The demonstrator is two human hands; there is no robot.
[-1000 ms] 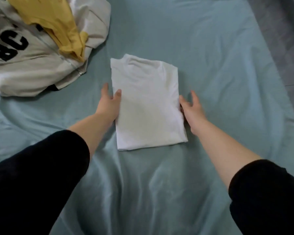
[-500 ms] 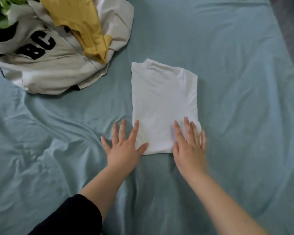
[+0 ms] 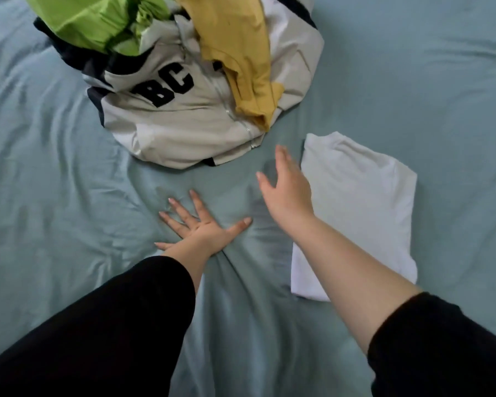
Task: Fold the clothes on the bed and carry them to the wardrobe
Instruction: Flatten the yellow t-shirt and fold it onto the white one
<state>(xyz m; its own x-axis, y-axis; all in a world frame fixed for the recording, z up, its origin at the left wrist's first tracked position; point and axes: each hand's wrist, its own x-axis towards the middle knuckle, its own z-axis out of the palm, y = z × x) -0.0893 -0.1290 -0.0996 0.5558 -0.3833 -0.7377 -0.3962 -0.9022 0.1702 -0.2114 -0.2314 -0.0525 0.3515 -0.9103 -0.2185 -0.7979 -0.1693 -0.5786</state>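
We wore plain black, our left sleeve (image 3: 98,325) loose and reaching low on the forearm, our right sleeve (image 3: 441,348) stopped higher, most of that forearm bare, short nails on our left hand (image 3: 201,230).

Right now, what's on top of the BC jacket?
A yellow garment and a green garment lie on the BC jacket; whatever is beneath them is hidden.

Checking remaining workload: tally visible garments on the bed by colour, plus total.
White folded fabric T-shirt: 1
Cream zip-up fabric jacket lettered "BC": 1
Mustard-yellow crumpled fabric garment: 1
Lime-green crumpled fabric garment: 1
Total: 4
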